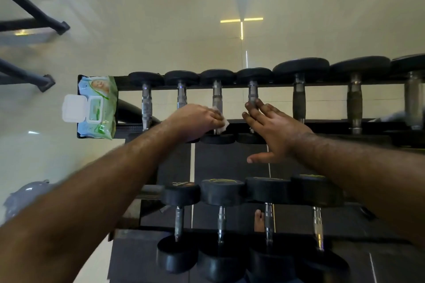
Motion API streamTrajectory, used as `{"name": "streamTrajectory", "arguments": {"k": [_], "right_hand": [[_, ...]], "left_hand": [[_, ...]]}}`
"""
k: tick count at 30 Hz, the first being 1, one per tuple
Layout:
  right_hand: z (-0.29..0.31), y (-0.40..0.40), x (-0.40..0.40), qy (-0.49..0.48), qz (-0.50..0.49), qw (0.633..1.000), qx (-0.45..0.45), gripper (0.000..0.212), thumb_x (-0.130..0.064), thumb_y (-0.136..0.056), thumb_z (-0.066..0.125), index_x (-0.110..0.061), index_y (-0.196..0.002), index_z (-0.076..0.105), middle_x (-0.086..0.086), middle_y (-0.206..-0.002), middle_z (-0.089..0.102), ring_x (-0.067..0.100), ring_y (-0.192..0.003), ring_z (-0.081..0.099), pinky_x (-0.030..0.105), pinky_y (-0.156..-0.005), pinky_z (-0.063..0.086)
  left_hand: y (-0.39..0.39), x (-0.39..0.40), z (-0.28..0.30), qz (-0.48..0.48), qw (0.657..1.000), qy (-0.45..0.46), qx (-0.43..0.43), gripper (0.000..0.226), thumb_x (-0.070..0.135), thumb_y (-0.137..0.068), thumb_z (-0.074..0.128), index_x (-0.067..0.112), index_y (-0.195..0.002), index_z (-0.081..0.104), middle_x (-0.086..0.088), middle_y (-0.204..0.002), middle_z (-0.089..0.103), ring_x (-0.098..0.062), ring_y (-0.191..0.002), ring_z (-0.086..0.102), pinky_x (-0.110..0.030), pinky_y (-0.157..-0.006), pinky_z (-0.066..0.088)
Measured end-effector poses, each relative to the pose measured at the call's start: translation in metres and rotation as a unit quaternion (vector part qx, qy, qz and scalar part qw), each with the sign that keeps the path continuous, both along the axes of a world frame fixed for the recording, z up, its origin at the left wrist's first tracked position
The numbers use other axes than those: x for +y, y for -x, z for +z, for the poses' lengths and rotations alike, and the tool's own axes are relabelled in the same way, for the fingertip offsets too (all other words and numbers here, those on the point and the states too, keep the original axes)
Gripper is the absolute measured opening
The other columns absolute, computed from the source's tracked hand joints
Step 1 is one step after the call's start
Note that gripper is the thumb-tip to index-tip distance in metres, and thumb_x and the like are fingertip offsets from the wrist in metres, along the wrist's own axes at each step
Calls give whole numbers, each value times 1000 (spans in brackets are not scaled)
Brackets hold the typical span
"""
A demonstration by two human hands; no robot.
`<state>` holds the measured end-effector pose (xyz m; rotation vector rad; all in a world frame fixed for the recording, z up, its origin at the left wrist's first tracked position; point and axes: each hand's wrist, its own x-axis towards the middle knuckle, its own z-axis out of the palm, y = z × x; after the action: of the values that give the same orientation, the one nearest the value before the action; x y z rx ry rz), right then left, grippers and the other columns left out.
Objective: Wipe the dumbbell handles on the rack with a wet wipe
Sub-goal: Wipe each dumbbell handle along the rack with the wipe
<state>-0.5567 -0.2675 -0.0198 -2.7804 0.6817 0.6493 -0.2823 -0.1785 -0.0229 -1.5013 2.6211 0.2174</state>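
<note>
Two bare forearms reach over a lower row of dumbbells (222, 193). The left hand (195, 120) clutches a white wipe (222, 124) against the third handle (217, 99) on the upper rack (322, 86). The right hand (273, 125) lies flat, fingers straight, touching the fourth handle (253, 92). A wipes pack (96, 108) sits at the rack's left end.

A white wet wipe (222, 124), crumpled, is wrapped against the lower part of the chrome handle of the third dumbbell (217, 101) on the upper tier of the black rack (322, 124). That tier carries a row of dumbbells lying front to back, black round heads on the rails, small ones at the left and larger ones with dark grips to the right. The lower tier holds four more black-headed dumbbells (221, 223) with chrome handles.
</note>
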Motion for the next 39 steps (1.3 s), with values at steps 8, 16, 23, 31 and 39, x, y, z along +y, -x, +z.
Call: {"name": "streamTrajectory", "arguments": {"k": [8,16,23,31,39], "right_hand": [[2,-1,2,15,7,1000,-1,132,-102,-79,37,-19,-172,-7,4,-175,-29,29,-162,-25,44,-129,-7],[3,1,2,15,13,1000,-13,132,-102,-79,37,-18,-172,-4,6,-177,-25,28,-163,-22,42,-128,-8],[3,0,1,12,8,1000,-14,132,-102,-78,39,-18,-173,-2,5,-177,-23,28,-163,-22,43,-129,-7],[5,-2,1,9,4,1000,-9,133,-102,-78,41,-20,-172,-5,4,-176,-27,27,-162,-25,41,-128,-10],[9,-4,4,16,9,1000,-5,135,-103,-77,39,-19,-172,-4,5,-176,-26,28,-163,-23,41,-128,-9]], "left_hand": [[23,-28,0,9,992,101,-77,33,6,-89,72,16,-120,77,-4,-126,75,-25,-128,65,-44,-120,41],[17,-6,38,230,965,-91,88,33,12,-100,65,35,-121,77,9,-116,78,-13,-102,74,-39,-97,59],[59,-5,10,438,875,126,163,31,13,-107,51,21,-128,73,-8,-96,78,-30,-82,74,-43,-73,62],[45,36,29,399,871,-134,253,26,12,-97,67,26,-115,81,4,-109,80,-9,-98,72,-32,-96,58],[55,16,28,521,829,-139,153,18,33,-95,77,17,-102,82,-1,-95,78,-16,-85,70,-33,-80,57]]}}
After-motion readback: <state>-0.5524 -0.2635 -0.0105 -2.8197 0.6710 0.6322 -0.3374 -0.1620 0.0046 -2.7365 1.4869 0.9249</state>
